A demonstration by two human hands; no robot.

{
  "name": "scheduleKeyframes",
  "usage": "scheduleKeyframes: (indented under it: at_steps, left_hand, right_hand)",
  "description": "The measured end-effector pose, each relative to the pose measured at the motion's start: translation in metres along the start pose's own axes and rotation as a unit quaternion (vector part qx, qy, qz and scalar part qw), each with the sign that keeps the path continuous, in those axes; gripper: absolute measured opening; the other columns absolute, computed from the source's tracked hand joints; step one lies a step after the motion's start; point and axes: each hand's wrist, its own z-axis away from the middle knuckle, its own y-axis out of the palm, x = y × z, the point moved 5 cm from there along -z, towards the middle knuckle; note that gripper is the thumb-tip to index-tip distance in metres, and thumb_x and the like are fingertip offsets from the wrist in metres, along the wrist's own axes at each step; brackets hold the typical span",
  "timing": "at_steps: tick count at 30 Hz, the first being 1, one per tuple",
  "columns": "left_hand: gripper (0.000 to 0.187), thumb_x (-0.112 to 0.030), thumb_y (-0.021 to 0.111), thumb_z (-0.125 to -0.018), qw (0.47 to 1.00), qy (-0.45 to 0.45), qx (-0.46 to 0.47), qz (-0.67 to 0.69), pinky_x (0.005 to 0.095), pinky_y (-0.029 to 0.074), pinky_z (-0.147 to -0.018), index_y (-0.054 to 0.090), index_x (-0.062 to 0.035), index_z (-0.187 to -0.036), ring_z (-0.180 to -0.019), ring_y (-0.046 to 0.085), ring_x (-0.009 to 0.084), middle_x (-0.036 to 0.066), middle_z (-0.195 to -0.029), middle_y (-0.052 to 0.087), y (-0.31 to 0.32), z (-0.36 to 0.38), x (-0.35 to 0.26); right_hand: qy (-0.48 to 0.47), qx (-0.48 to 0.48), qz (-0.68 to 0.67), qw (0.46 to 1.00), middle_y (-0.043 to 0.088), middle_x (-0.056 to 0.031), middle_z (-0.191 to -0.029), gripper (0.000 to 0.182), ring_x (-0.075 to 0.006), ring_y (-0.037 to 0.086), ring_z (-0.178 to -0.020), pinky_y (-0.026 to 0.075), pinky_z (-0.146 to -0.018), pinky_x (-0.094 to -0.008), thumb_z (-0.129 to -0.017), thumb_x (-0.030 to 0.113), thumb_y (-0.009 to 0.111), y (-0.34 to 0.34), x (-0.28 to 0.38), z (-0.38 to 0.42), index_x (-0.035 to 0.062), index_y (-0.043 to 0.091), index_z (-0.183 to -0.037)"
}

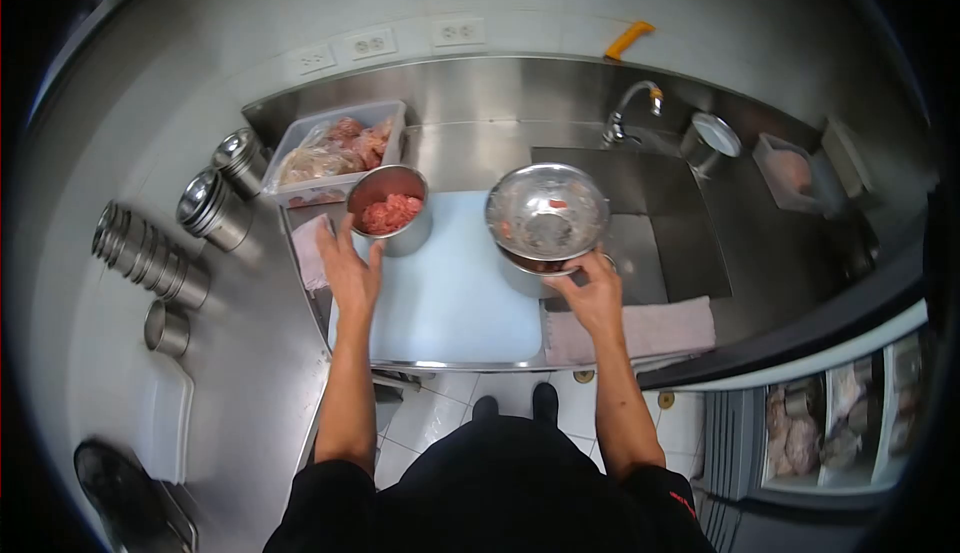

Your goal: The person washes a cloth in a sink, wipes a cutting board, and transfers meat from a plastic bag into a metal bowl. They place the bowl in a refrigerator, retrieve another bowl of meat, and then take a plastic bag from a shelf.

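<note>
A steel container (404, 237) of red chopped meat (392, 213) stands at the back left of the pale blue cutting board (450, 303). My left hand (350, 265) is at its near left side, fingers apart, thumb by the container's lower wall. At the board's right edge a shiny steel bowl (548, 208) with bits of meat residue inside sits over another steel container (522, 275). My right hand (592, 291) grips the rims at the near right side, its thumb and fingers partly hidden behind the bowl.
A plastic bin (398, 143) of bagged meat stands behind on the left. Stacked steel containers (150, 253) line the left counter. The sink (690, 243) and faucet (615, 133) are to the right. Folded cloths (640, 333) lie near the front edge; an open drawer (830, 483) holds bagged food.
</note>
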Motion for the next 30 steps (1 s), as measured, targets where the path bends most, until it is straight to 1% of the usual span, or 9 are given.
scheduleKeyframes:
  at_steps: [5, 6, 10, 13, 17, 22, 24, 27, 30]
  left_hand:
    - [0.060, -0.021, 0.074, -0.082, 0.961, -0.052, 0.185, 0.198, 0.0381, 0.052, -0.085, 0.047, -0.0097, -0.134, -0.121, 0.053, 0.0293, 0.014, -0.138, 0.049, 0.014, 0.061, -0.065]
    - [0.062, -0.021, 0.075, -0.081, 0.960, -0.019, 0.190, 0.205, 0.0390, 0.053, -0.087, 0.045, -0.0103, -0.135, -0.123, 0.052, 0.0318, 0.016, -0.142, 0.044, 0.019, 0.066, -0.078]
    - [0.063, -0.021, 0.076, -0.079, 0.952, -0.088, 0.195, 0.218, 0.0437, 0.049, -0.093, 0.045, -0.0058, -0.131, -0.122, 0.051, 0.0409, 0.026, -0.140, 0.042, 0.030, 0.070, -0.103]
    - [0.064, -0.023, 0.077, -0.078, 0.953, -0.102, 0.196, 0.208, 0.0418, 0.052, -0.084, 0.045, -0.0069, -0.131, -0.113, 0.056, 0.0385, 0.024, -0.138, 0.043, 0.032, 0.060, -0.110]
    - [0.067, -0.026, 0.079, -0.076, 0.955, -0.072, 0.210, 0.197, 0.0381, 0.055, -0.076, 0.046, -0.0106, -0.132, -0.102, 0.061, 0.0358, 0.022, -0.135, 0.046, 0.047, 0.054, -0.108]
    - [0.049, -0.026, 0.081, -0.074, 0.941, -0.101, 0.229, 0.227, 0.0390, 0.055, -0.078, 0.053, -0.0106, -0.111, -0.104, 0.060, 0.0350, 0.021, -0.134, 0.046, 0.059, 0.056, -0.103]
    - [0.042, -0.026, 0.082, -0.072, 0.929, -0.130, 0.258, 0.231, 0.0416, 0.054, -0.083, 0.053, -0.0096, -0.098, -0.108, 0.058, 0.0358, 0.022, -0.134, 0.045, 0.051, 0.048, -0.109]
    - [0.042, -0.025, 0.083, -0.071, 0.945, -0.050, 0.200, 0.253, 0.0428, 0.053, -0.085, 0.048, -0.0094, -0.088, -0.120, 0.051, 0.0417, 0.028, -0.140, 0.039, 0.052, 0.043, -0.110]
    - [0.043, -0.026, 0.084, -0.070, 0.939, -0.087, 0.214, 0.256, 0.0448, 0.050, -0.093, 0.050, -0.0086, -0.089, -0.131, 0.039, 0.0479, 0.035, -0.142, 0.032, 0.058, 0.050, -0.105]
  right_hand:
    - [-0.027, 0.077, -0.047, 0.996, 0.053, -0.0271, -0.130, 0.031, -0.0403, 0.056, -0.116, 0.049, -0.091, -0.0408, -0.066, 0.017, 0.085, 0.071, 0.005, -0.026, 0.0067, 0.063, -0.085]
    - [-0.106, 0.076, 0.007, 0.991, 0.049, -0.0267, -0.136, 0.037, -0.0379, 0.058, -0.116, 0.049, -0.091, -0.0413, -0.068, 0.016, 0.084, 0.078, 0.011, -0.024, 0.0061, 0.059, -0.093]
    - [0.070, 0.209, -0.159, 0.962, 0.053, -0.0232, -0.133, 0.058, -0.0368, 0.059, -0.115, 0.048, -0.092, -0.0442, -0.069, 0.016, 0.083, 0.072, -0.022, -0.036, 0.0045, 0.048, -0.114]
    - [-0.044, 0.099, -0.108, 0.988, 0.055, -0.0222, -0.131, 0.064, -0.0351, 0.054, -0.122, 0.046, -0.097, -0.0439, -0.072, 0.019, 0.082, 0.046, 0.005, -0.057, 0.0035, 0.047, -0.123]
    - [-0.087, 0.217, 0.007, 0.972, 0.051, -0.0224, -0.133, 0.084, -0.0412, 0.050, -0.122, 0.045, -0.096, -0.0451, -0.070, 0.024, 0.082, 0.050, 0.024, -0.094, 0.0084, 0.036, -0.138]
    - [-0.189, 0.230, 0.026, 0.954, 0.059, -0.0184, -0.123, 0.062, -0.0385, 0.059, -0.107, 0.049, -0.087, -0.0431, -0.070, 0.031, 0.081, 0.047, 0.065, -0.120, 0.0083, 0.055, -0.122]
    - [-0.175, 0.337, 0.105, 0.919, 0.063, -0.0183, -0.117, 0.052, -0.0381, 0.062, -0.101, 0.050, -0.084, -0.0441, -0.071, 0.033, 0.080, 0.059, 0.064, -0.132, 0.0079, 0.062, -0.113]
    - [-0.148, 0.262, 0.030, 0.953, 0.068, -0.0189, -0.101, 0.041, -0.0388, 0.064, -0.092, 0.050, -0.079, -0.0441, -0.073, 0.036, 0.078, 0.076, 0.042, -0.156, 0.0065, 0.067, -0.099]
    - [-0.026, 0.208, 0.037, 0.977, 0.068, -0.0202, -0.093, 0.038, -0.0378, 0.065, -0.089, 0.050, -0.078, -0.0424, -0.077, 0.035, 0.075, 0.086, 0.007, -0.178, 0.0080, 0.068, -0.103]
